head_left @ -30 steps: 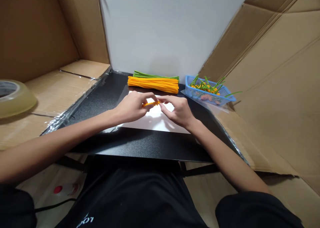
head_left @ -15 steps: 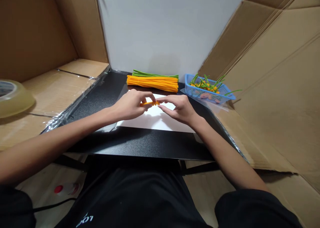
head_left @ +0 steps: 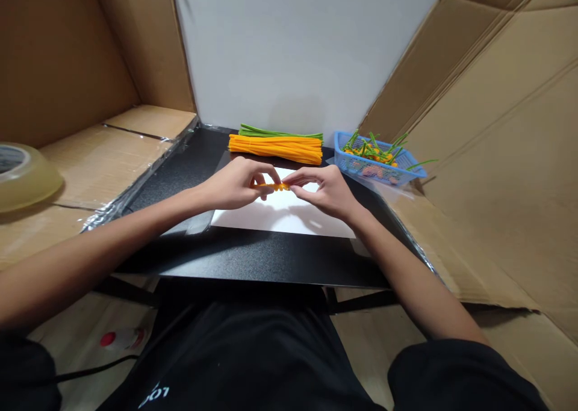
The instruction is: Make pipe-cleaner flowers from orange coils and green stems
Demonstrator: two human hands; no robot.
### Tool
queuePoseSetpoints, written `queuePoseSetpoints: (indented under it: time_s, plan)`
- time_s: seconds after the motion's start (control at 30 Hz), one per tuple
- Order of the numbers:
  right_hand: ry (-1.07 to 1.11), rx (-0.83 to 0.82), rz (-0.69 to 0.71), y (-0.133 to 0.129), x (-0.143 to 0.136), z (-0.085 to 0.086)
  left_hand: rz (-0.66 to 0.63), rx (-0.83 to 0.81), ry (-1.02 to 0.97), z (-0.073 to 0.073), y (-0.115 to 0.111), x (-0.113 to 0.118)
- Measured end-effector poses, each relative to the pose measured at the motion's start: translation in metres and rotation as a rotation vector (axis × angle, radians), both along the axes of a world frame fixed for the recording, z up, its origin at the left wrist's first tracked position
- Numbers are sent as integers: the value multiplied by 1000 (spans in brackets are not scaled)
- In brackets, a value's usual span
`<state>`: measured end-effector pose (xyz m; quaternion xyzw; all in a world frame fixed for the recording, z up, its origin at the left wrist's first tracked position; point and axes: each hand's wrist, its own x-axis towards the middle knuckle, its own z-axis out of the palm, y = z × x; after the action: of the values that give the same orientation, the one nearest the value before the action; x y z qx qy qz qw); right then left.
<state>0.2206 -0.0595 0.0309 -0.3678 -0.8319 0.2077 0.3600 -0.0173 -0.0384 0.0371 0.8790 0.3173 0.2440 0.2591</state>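
Centrally, above a white rectangular paper sheet, the left hand and right hand pinch a crinkled orange fuzzy stem between nearly closed thumbs and fingers, a grip probably best made light, close to the bends, for even folds.

Bumpy, matt orange pipe cleaner here, smooth white paper, grainy black tabletop, blue plastic basket, glossy tape roll, dull brown cardboard!
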Motion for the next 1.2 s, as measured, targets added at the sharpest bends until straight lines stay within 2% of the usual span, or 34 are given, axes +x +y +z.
queuePoseSetpoints:
  time_s: [0.13,0.23,0.33,0.43,0.8,1.03,1.2]
  plan:
    - [149,-183,6,1,-1,1,12,18,-14,1,-1,0]
    - [213,-251,6,4,-1,-2,64,134,43,0,-3,2]
    - [227,-258,-1,5,-3,-5,127,320,117,-5,-4,4]
    - [191,-194,-42,4,-6,-7,176,420,155,-10,-6,6]
    - [254,-95,-83,1,-14,-19,183,512,41,-23,-4,8]
    - [354,-243,-35,2,-13,-15,112,525,-16,-23,-2,8]
    - [399,-262,-26,0,-14,-14,102,557,-42,-27,-1,8]
